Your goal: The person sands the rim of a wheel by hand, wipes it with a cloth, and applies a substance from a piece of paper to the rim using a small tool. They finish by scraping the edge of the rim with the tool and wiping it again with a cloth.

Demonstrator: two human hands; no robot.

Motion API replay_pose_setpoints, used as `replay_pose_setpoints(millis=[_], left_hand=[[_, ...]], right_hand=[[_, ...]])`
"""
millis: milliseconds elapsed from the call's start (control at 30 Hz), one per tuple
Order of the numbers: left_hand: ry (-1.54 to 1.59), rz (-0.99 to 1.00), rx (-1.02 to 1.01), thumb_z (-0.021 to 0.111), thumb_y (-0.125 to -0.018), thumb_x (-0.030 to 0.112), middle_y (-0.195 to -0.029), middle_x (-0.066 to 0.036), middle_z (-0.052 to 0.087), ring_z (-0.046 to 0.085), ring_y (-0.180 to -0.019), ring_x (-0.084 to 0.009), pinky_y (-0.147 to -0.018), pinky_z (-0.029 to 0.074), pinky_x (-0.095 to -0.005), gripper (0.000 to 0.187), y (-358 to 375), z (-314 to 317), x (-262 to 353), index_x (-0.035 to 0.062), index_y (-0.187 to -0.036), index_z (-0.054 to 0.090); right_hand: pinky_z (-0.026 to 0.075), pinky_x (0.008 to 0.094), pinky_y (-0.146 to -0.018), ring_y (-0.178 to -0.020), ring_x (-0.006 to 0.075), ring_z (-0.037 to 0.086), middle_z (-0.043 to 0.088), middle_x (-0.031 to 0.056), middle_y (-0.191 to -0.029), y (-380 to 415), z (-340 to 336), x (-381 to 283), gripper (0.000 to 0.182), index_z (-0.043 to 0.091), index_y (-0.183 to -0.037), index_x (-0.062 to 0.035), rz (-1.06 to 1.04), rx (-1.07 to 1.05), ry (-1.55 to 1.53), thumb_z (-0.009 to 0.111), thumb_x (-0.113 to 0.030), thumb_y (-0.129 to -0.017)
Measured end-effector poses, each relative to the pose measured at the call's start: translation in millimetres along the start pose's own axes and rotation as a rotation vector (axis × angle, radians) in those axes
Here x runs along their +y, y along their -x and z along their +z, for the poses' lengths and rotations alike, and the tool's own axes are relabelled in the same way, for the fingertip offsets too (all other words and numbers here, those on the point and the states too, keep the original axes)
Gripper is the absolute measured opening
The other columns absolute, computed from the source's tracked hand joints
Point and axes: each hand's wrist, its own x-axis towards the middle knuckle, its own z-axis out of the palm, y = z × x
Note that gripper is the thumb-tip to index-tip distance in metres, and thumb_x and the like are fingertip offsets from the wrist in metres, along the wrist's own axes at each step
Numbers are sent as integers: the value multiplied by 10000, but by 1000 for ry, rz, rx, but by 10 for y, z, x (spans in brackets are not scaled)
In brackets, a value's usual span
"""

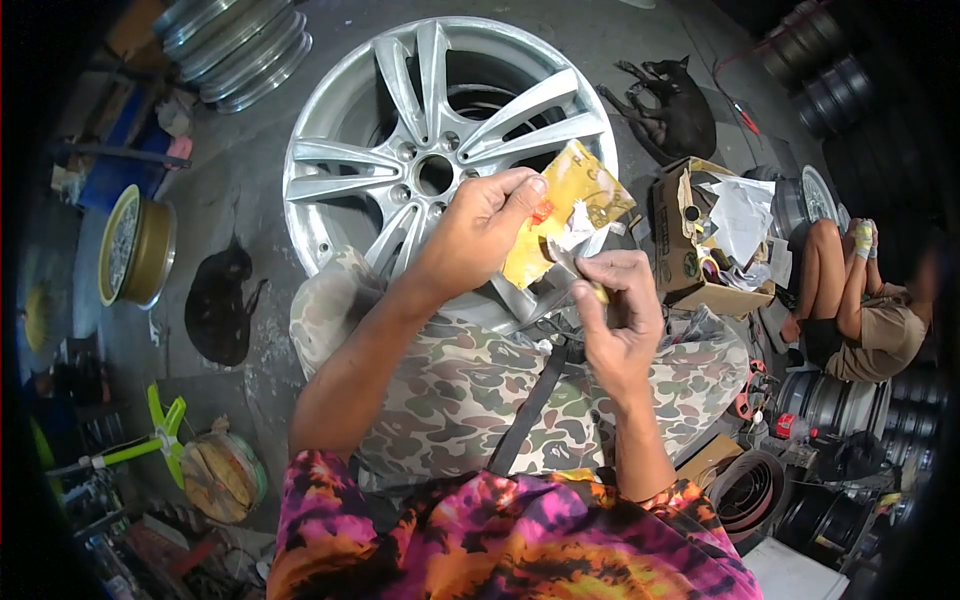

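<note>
My left hand (480,228) is closed on a yellow sheet (592,185), with the thumb on top. On the sheet lie an orange-red dab (542,211) and a patch of whitish paste (577,226). Pinched in my right hand (622,300) is a small putty knife (563,260); its flat blade rests against or just over the sheet's lower part. Its handle is mostly hidden by my fingers. Both hands are above my camouflage-clad lap, in front of a large silver alloy wheel (433,172) lying face up with paired spokes.
Right of the wheel stands a cardboard box (672,240) holding papers and scraps. Dark dogs lie at the left (222,305) and upper right (675,110). Another person (870,320) sits at far right. Stacked rims (240,50) and a gold rim (140,245) are at the left.
</note>
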Motion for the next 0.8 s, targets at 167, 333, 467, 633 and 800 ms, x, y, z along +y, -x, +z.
replay_pose_setpoints(millis=[167, 333, 467, 633, 800], left_hand=[[215, -104, 21, 494, -1119, 249, -1018, -24, 707, 650, -876, -43, -771, 543, -225, 353, -6, -63, -87, -54, -1203, 655], [-131, 102, 144, 511, -1100, 201, -797, -77, 659, 544, -692, -82, -642, 481, -306, 306, 4, 13, -46, -63, -1024, 647], [-356, 163, 127, 507, -1112, 258, -804, -33, 650, 529, -744, -40, -670, 470, -266, 332, 52, 37, 83, -32, -1035, 649], [-424, 201, 144, 520, -1104, 241, -757, -76, 618, 488, -715, -67, -657, 457, -287, 317, 61, 11, 110, -45, -1018, 629], [-420, 217, 160, 549, -1053, 132, -779, -243, 628, 608, -725, -456, -637, 475, -404, 228, 57, 75, 176, -69, -970, 617]], right_hand=[[523, 278, -665, -835, 182, 648, 647, 124, -1013, 87, -14, 1, 256, 719, -1070, -10, -87, -28, 183, 771, 60, -830], [529, 312, -734, -845, 216, 659, 667, 133, -963, 77, -165, -103, 211, 740, -1027, 4, -100, -56, 208, 753, 63, -825], [519, 314, -734, -842, 220, 654, 668, 129, -954, 12, -116, -77, 194, 738, -1038, 8, -121, -29, 256, 730, 58, -851], [515, 319, -733, -834, 212, 648, 666, 124, -936, 30, -92, -75, 161, 741, -1017, 13, -99, -59, 158, 727, 55, -862], [516, 319, -748, -852, 219, 655, 673, 135, -935, -21, -85, -158, 150, 741, -999, 22, -62, -71, 212, 742, 46, -851]])
